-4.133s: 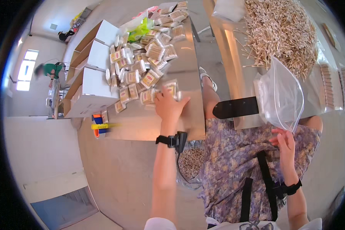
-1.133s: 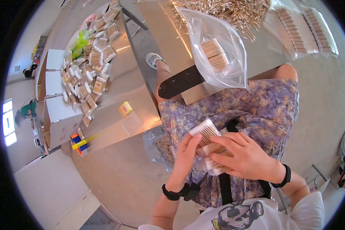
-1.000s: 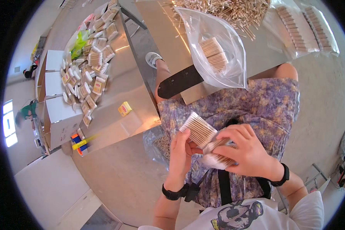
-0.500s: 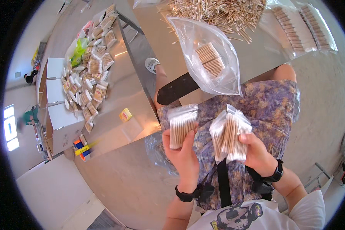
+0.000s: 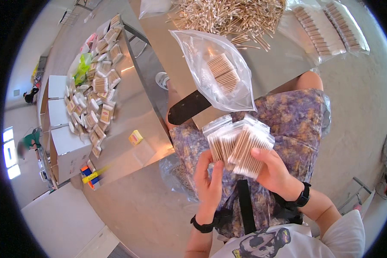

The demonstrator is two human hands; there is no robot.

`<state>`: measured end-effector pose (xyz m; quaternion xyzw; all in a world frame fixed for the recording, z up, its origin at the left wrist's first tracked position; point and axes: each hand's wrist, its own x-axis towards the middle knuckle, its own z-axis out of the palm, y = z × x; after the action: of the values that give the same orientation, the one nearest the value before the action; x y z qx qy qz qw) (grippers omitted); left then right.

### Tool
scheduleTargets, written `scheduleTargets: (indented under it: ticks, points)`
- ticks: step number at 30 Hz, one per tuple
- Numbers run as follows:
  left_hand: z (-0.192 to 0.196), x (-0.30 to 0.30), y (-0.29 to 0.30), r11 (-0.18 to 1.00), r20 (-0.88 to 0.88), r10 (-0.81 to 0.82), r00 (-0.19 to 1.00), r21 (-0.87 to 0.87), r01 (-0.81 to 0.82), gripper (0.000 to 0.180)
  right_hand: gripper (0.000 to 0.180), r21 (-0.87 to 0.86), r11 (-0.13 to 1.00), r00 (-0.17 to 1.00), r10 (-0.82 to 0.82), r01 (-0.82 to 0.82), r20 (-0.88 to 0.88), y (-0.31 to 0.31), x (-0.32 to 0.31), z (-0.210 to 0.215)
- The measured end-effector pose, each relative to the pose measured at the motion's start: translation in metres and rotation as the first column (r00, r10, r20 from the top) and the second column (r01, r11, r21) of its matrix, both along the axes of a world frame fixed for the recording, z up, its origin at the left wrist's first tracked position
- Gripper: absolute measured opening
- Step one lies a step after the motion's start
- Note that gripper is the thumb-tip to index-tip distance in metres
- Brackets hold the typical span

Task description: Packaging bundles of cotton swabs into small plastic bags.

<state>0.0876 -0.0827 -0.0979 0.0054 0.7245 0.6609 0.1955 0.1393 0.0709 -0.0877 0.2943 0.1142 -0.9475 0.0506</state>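
Above my lap, several small clear packets of cotton swabs are fanned together between my hands. My left hand (image 5: 208,176) is closed on the lower edge of the left cotton swab packet (image 5: 220,144). With the thumb on top, my right hand (image 5: 274,172) grips the overlapping cotton swab packets (image 5: 250,150) on the right. The packets from both sides overlap in the middle. Just beyond them, a large clear plastic bag (image 5: 241,92) lies gaping at the table's near edge, with bundles of cotton swabs (image 5: 223,73) inside.
A heap of loose cotton swabs (image 5: 228,15) covers the far part of the metal table (image 5: 284,64). Filled swab bags (image 5: 329,32) lie at its right. On the left table (image 5: 129,107) are piled swab packs (image 5: 96,94), a yellow box (image 5: 135,137) and tape rolls (image 5: 89,176) beside a white carton (image 5: 64,112).
My hands have come together. The packet in my left hand has moved right and now overlaps those in my right hand, which have shifted slightly left and fanned out.
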Motion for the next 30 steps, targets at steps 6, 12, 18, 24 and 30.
scheduleTargets:
  ticks: [6, 12, 18, 24, 30]
  points:
    - [0.010, -0.004, -0.002, 0.990, 0.056, -0.107, 0.993, -0.091, 0.112, 0.019, 0.042, 0.388, 0.865, 0.937, 0.348, -0.317, -0.010, 0.007, 0.003, 0.004]
    - [0.004, -0.013, -0.009, 0.987, -0.059, -0.144, 0.988, -0.086, 0.139, 0.019, 0.050, 0.441, 0.782, 0.871, 0.491, -0.440, -0.001, 0.031, -0.010, 0.018]
    - [0.003, -0.016, 0.010, 0.936, -0.160, -0.350, 0.923, -0.100, 0.337, 0.041, 0.066, 0.644, 0.746, 0.924, 0.346, -0.167, -0.162, 0.021, -0.007, -0.001]
    - [-0.013, -0.047, 0.069, 0.827, -0.312, -0.553, 0.773, -0.087, 0.556, 0.079, 0.074, 0.951, 0.309, 0.897, 0.427, -0.027, -0.113, 0.084, -0.025, -0.016]
    - [-0.034, -0.068, 0.143, 0.881, -0.401, -0.436, 0.806, -0.006, 0.474, 0.083, 0.074, 0.993, -0.017, 0.940, 0.325, 0.113, -0.101, 0.135, -0.054, -0.034]
